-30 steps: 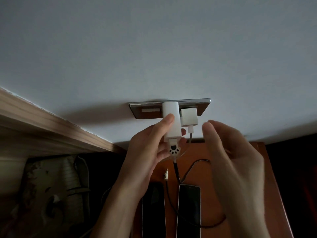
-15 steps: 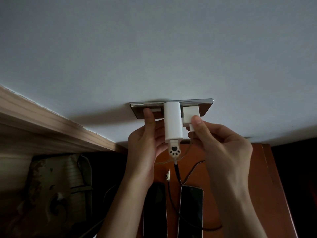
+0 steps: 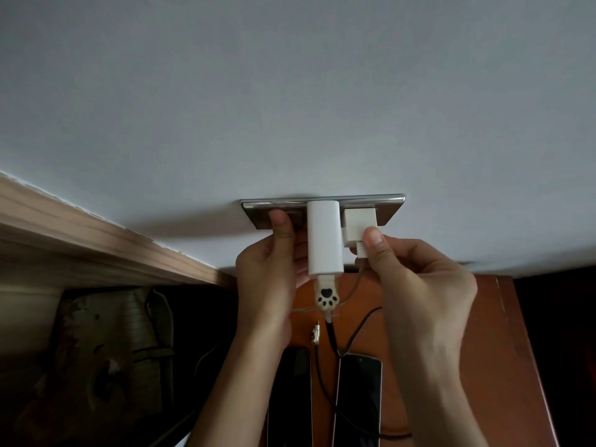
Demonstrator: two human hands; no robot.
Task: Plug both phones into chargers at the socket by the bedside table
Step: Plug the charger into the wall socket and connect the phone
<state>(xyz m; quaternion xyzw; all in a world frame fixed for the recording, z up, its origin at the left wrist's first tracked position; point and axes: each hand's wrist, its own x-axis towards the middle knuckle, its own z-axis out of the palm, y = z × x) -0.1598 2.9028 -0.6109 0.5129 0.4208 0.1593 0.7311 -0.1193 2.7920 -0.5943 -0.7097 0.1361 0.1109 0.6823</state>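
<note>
Crowding your socket (image 3: 392,209): tall charger (image 3: 323,237), small charger (image 3: 358,225). Your right hand (image 3: 419,285) pinches its plug (image 3: 362,250); left hand (image 3: 267,272) fingertip presses the plate. Phones (image 3: 359,398) lie on the table (image 3: 503,366) below.

No text, brand, number or label can be read anywhere; the only mark is a black paw-print design on the cable plug (image 3: 326,297) hanging under the tall white charger (image 3: 324,237).
</note>
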